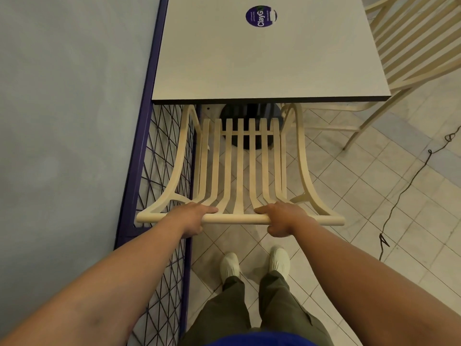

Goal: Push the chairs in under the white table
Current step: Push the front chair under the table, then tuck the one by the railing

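The cream slatted wooden chair (239,168) sits right in front of me, seat partly under the white square surface (262,58). My left hand (193,217) and right hand (280,218) both grip its top rail. Another cream chair (409,53) stands at the surface's right side.

Both arms reach straight out in front, bare to the elbows. The left hand (193,217) is closed over the top rail (235,219), fingers curled on top and thumb tucked below. The right hand (282,218) grips the same rail just beside it, with a small gap between the two hands. Both wrists are nearly straight. Both palms face down.
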